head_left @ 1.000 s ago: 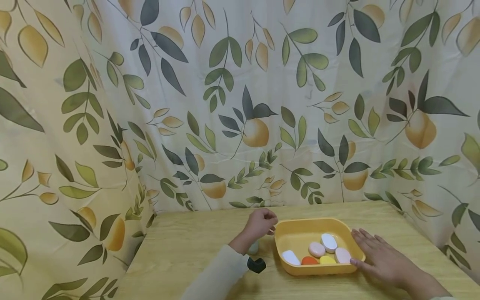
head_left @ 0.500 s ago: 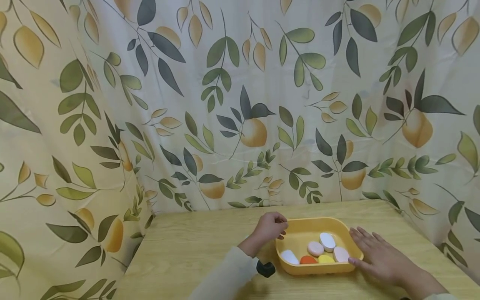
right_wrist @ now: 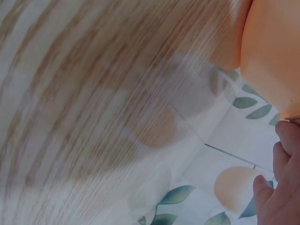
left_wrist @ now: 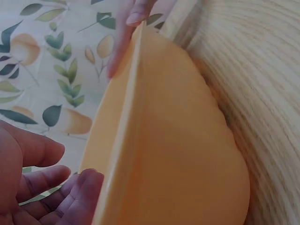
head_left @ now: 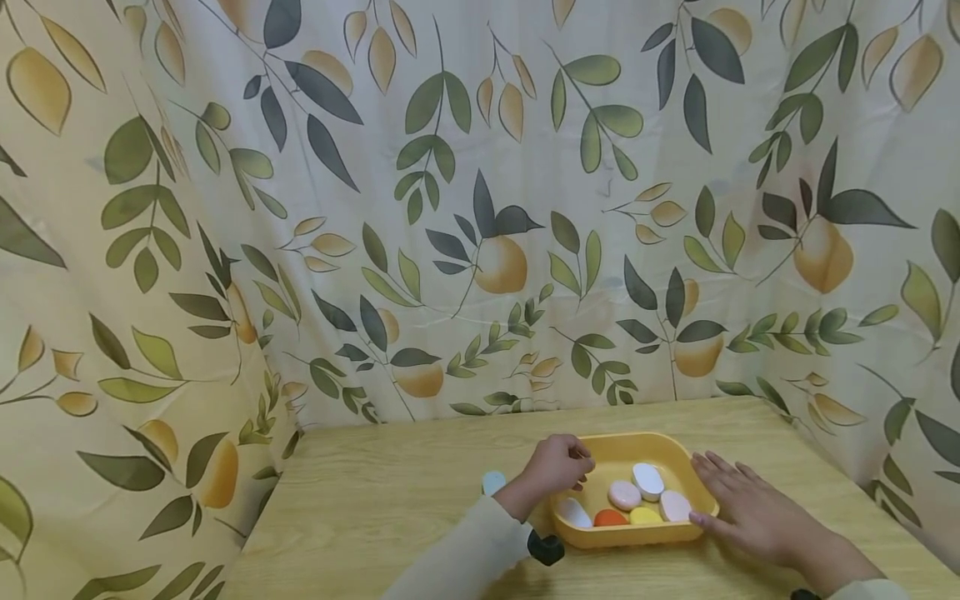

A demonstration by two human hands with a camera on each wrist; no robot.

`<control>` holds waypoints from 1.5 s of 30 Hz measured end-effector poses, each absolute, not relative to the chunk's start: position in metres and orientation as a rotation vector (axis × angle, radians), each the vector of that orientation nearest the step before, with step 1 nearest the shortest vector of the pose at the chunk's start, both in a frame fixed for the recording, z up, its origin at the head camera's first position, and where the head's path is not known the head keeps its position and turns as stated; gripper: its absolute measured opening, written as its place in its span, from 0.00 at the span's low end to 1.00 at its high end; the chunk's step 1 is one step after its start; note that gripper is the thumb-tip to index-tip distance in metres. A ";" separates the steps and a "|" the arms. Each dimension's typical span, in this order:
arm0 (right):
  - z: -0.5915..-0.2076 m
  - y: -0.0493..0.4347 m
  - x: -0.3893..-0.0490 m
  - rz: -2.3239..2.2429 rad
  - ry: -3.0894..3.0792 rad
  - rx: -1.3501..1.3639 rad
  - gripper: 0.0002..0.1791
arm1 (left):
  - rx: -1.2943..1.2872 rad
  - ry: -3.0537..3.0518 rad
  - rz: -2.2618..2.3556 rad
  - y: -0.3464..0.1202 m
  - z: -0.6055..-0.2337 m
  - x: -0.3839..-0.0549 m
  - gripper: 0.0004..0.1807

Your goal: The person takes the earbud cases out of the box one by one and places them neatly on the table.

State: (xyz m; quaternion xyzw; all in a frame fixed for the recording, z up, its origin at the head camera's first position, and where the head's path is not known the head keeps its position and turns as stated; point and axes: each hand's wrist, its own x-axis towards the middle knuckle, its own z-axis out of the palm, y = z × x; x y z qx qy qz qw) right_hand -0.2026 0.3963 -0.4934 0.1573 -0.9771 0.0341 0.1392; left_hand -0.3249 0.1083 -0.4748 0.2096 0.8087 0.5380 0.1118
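In the head view a yellow rounded tray (head_left: 645, 533) stands on the table, holding several smooth pebble-like pieces. A white oval (head_left: 648, 482), a round pink piece (head_left: 624, 495) and a paler pink piece (head_left: 675, 506) lie toward its right half. An orange-red piece (head_left: 611, 517), a yellow piece (head_left: 645, 516) and another white piece (head_left: 575, 512) sit along the near wall. My left hand (head_left: 557, 467) is over the tray's left rim, its fingers loosely bent; the left wrist view shows nothing between thumb and fingers. My right hand (head_left: 757, 508) lies with straight fingers against the tray's right side.
A small light-blue piece (head_left: 493, 482) is on the wooden table (head_left: 390, 475), left of the tray and partly behind the left forearm. A leaf-and-fruit patterned curtain (head_left: 480, 333) borders the table behind and at the sides.
My left hand has moved right, from beside the tray to over its left rim. The light-blue piece shows more clearly beside the wrist. My right hand stays against the tray.
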 end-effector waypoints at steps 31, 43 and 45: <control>-0.489 0.397 -0.206 0.137 -2.861 0.439 0.44 | 0.559 2.544 1.368 0.141 -0.480 -0.323 0.05; -0.492 0.397 -0.203 0.145 -2.862 0.420 0.44 | 0.578 2.594 1.304 0.146 -0.484 -0.318 0.04; -0.492 0.396 -0.203 0.142 -2.866 0.418 0.44 | 0.573 2.599 1.296 0.147 -0.484 -0.318 0.04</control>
